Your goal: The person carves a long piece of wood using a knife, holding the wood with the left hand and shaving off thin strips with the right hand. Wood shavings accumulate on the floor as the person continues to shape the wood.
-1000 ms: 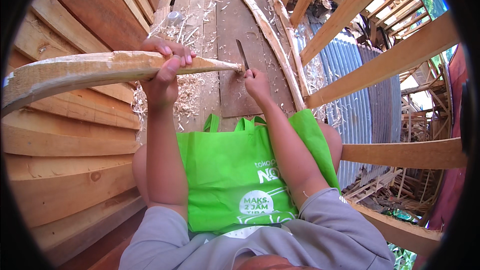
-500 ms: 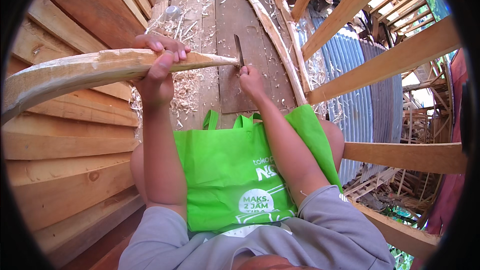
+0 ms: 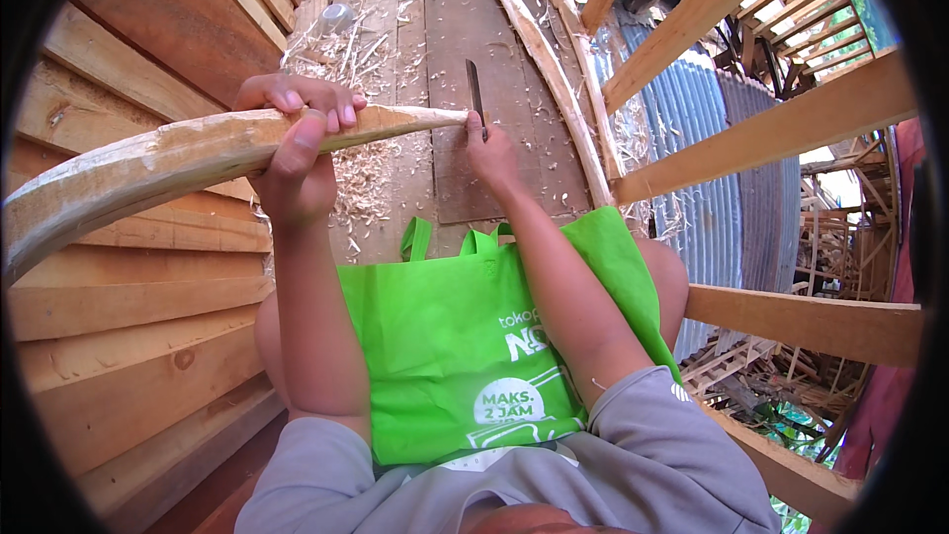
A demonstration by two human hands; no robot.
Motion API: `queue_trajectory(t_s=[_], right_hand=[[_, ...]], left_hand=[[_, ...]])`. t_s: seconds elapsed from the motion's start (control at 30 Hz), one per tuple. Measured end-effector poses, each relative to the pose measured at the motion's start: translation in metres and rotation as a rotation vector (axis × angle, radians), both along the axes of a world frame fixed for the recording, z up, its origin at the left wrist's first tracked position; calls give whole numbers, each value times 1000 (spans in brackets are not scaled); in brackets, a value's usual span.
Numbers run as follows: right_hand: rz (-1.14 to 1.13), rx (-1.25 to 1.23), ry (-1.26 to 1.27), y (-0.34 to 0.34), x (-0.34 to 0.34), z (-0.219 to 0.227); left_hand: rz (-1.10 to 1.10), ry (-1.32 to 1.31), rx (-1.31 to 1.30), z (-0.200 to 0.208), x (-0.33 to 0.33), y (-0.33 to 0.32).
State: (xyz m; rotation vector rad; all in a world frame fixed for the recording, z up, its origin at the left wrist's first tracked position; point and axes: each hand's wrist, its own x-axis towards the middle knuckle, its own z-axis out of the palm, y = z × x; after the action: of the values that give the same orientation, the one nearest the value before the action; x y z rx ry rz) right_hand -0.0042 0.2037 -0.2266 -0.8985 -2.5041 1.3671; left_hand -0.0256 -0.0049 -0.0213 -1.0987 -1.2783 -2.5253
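A long, curved, peeled wooden pole (image 3: 148, 158) reaches in from the left edge and tapers to a thin tip near the middle. My left hand (image 3: 306, 138) is wrapped round it, fingers over the top and thumb on the near side. My right hand (image 3: 491, 153) is closed on a knife (image 3: 474, 84) whose dark narrow blade points away from me. The pole's tip meets the knife just above my right fist; the handle is hidden in my fingers. Over my lap lies a bright green cloth bag (image 3: 425, 336), under my right forearm.
Wood shavings (image 3: 361, 178) litter the plank floor (image 3: 450, 30). A clear cup (image 3: 336, 18) sits among them. Two more peeled poles (image 3: 539, 40) lie on the right, before wooden rails (image 3: 761, 129) and corrugated metal sheets (image 3: 682, 188). A board wall (image 3: 138, 307) rises at left.
The pole's left part has dropped lower in view, and my left hand has shifted slightly left and down with it. My right hand and the knife have moved only a little.
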Motion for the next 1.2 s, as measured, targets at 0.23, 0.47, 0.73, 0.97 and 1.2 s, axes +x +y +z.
queue_trajectory(t_s=[0.23,0.47,0.73,0.97,1.2], right_hand=[[28,-113,-17,0,-2,1],[-174,-886,41,-2,-10,5],[-22,-222,-101,19,-8,-16],[13,-165,-27,11,-4,-9],[51,20,52,2,3,4]], left_hand=[[-10,-3,-54,3,4,-2],[9,10,-7,-1,0,-4],[19,-16,-11,1,1,-1],[18,-32,-4,2,3,-1],[14,0,-73,2,3,-3]])
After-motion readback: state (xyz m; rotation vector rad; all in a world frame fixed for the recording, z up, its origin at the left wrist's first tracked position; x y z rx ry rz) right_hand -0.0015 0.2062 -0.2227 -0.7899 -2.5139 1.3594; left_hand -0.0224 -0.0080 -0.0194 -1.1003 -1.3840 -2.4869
